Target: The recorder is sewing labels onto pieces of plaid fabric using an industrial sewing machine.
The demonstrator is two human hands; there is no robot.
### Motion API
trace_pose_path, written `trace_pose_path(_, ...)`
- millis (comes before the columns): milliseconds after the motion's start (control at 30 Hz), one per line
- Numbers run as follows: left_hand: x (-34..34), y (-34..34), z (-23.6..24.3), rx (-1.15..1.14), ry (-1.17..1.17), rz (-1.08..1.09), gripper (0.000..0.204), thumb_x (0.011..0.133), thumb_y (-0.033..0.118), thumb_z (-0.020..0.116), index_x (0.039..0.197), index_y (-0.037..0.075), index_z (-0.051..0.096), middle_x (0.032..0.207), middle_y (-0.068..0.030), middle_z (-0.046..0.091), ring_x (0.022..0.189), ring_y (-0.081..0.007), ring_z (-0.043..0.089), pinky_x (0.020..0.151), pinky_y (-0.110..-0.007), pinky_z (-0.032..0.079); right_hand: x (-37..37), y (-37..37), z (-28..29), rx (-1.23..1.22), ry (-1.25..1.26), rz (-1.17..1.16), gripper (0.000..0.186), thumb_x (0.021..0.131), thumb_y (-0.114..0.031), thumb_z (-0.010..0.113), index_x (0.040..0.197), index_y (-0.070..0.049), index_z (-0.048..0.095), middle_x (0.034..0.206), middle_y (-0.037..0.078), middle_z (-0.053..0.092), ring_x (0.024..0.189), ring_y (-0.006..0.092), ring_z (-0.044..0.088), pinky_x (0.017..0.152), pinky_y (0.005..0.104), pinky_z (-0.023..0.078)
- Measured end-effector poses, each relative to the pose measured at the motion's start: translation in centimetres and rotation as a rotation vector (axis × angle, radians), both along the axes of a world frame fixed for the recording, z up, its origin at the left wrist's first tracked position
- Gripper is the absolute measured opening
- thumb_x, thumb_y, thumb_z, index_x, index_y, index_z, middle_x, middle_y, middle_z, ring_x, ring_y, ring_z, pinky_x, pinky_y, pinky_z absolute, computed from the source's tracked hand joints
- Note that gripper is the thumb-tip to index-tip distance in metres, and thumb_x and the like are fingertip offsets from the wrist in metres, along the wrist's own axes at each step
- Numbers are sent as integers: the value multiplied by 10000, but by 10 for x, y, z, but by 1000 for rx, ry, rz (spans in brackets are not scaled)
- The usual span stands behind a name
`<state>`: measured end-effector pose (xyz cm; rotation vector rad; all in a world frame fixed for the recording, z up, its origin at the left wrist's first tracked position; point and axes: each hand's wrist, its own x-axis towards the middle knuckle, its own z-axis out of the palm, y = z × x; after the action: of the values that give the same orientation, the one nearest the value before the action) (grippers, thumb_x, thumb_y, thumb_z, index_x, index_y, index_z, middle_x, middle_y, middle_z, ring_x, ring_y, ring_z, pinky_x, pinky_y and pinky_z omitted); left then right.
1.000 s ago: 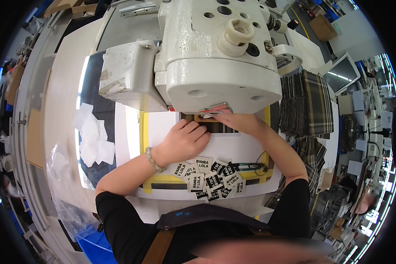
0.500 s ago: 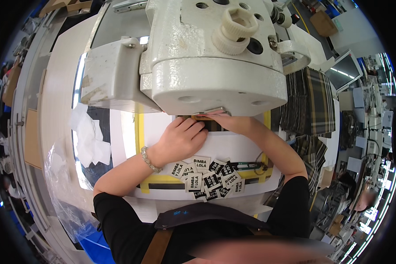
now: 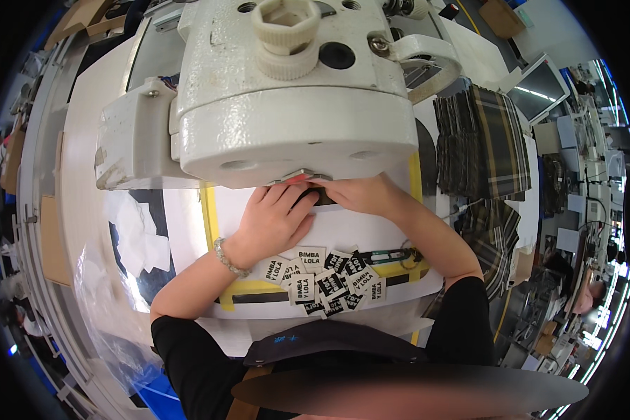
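Note:
A small piece of dark plaid fabric lies under the white sewing machine head, mostly covered by my hands. My left hand, a beaded bracelet at its wrist, rests on the fabric's left side with fingers stretched forward and slightly apart. Their tips reach beneath the machine head. From the right, my right hand comes in with its fingers pressed together at the fabric's edge. The machine hides part of those fingers. Close to my body lies a loose pile of black and white woven labels.
Thread snips lie right of the labels. Stacks of plaid fabric stand at the right. Crumpled white paper and a clear plastic bag are on the left. Yellow tape borders the white work surface.
My left fingers have gone from curled to straighter and more spread. Both hands stay at the fabric under the machine head. The whole view has shifted, so the machine appears farther left.

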<state>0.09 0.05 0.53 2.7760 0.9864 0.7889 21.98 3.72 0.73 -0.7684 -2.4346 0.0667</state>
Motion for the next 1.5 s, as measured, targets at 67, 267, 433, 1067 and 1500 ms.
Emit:
trace_pose_path(67,-1,0,2,-18,9,9,317,764,218,695,1051,95,639,1110,-66,590,1028,-219,550,879,-360,415,-1,-1,2,-62,-13,-3,339,695,-91,680,1034,-110,668,1074,-4,612,1037,197,579,874,346,514)
trace_pose_path(267,-2,-8,0,-100,167,135,500,830,339,632,1271,123,536,1223,-70,550,1110,-231,494,1002,-420,283,3,1,-5,-70,18,-2,342,691,-108,707,1030,-109,669,988,5,648,953,207,608,839,352,520)
trace_pose_path(433,-2,-8,5,45,256,122,508,849,378,604,1285,126,534,1234,-52,558,1116,-231,485,1001,-418,284,2,-4,0,73,73,-38,292,685,-143,720,972,-102,685,948,25,675,927,203,625,830,346,512)
trace_pose_path(1067,-3,-3,4,-8,185,106,504,814,333,643,1266,130,547,1222,-51,554,1076,-233,498,923,-407,343,16,-29,0,-106,34,-232,223,775,-117,704,998,-116,701,1155,-7,671,993,161,616,1006,428,389)
trace_pose_path(1500,-2,4,4,105,2,-19,344,739,138,710,1075,110,644,1162,-33,614,1068,-202,574,877,-342,394,7,-30,-5,-152,35,-205,298,774,-131,707,1071,-156,711,1093,-15,686,1051,175,594,998,426,350)
